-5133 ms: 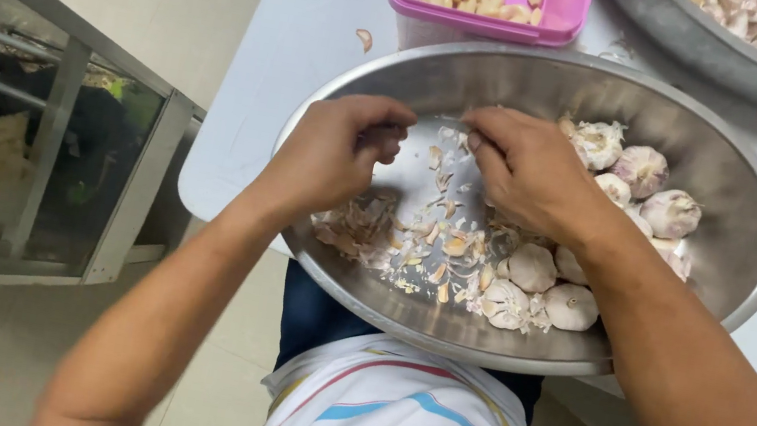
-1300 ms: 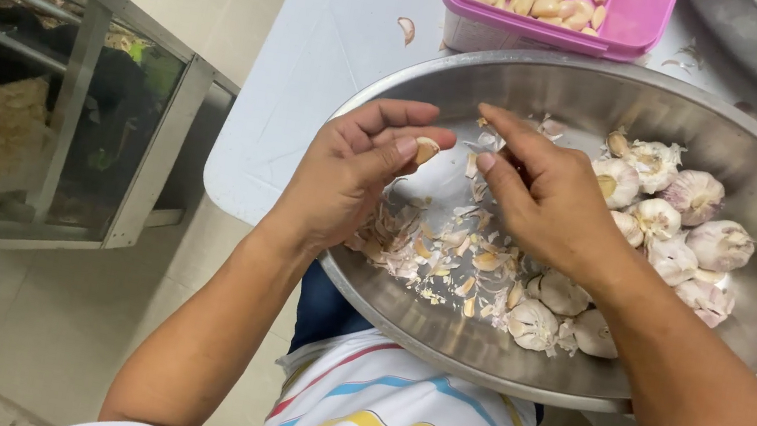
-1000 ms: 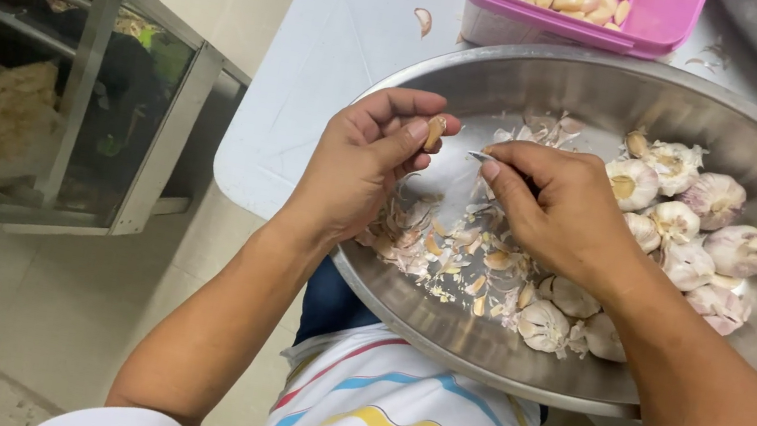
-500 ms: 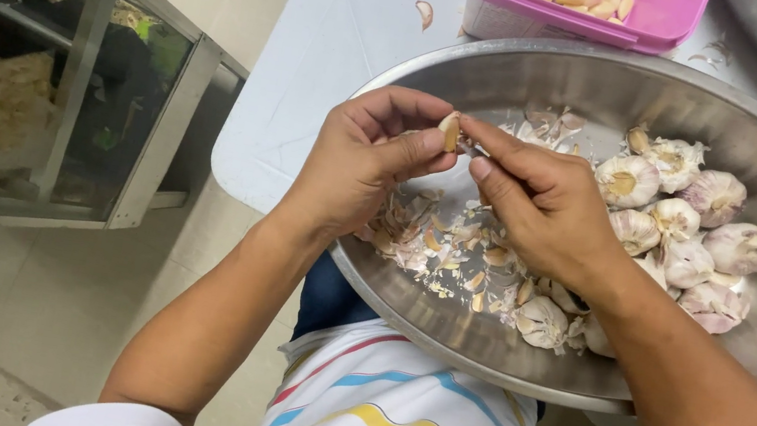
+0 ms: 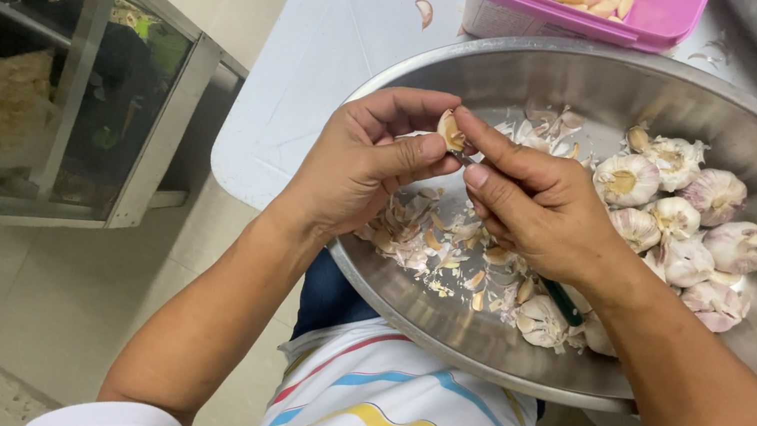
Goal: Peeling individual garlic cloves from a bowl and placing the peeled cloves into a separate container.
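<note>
Head view looks down at two hands over a big metal bowl [image 5: 482,67]. Left hand [image 5: 361,165] pinches a garlic clove [image 5: 452,131] with its fingers closed on it. Right hand [image 5: 542,204] touches the same clove with its fingertips, fingers closed on it too. Dry peels [image 5: 439,243] lie under the fingers. Whole garlic bulbs [image 5: 680,225] sit just right of them. A pink tub [image 5: 582,17] of peeled cloves stands beyond the fingers on the white counter [image 5: 346,36].

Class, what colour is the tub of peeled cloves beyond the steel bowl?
Pink, seen in the head view: the tub sits beyond the bowl.
</note>
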